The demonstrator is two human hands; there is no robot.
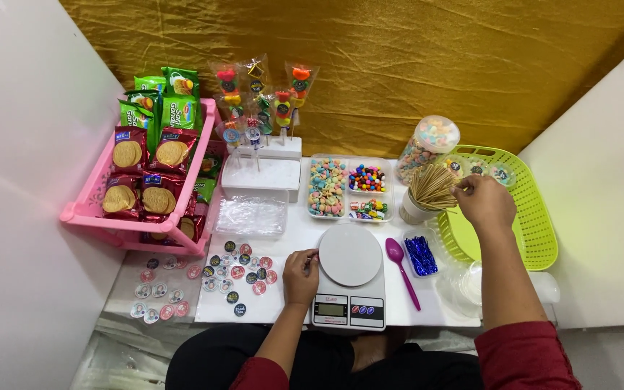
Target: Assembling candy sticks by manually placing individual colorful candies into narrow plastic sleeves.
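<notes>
While the left hand [300, 275] is rested with curled fingers against the kitchen scale [349, 278], steadying it, a wooden skewer is pinched by the right hand [484, 201] from the upright bundle of skewers [432, 185] in the white cup [414, 211].

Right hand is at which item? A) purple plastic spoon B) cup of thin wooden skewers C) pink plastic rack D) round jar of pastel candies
B: the right hand has its fingers at the tips of the thin wooden skewers in the white cup, beside the lime green plastic basket.
</notes>
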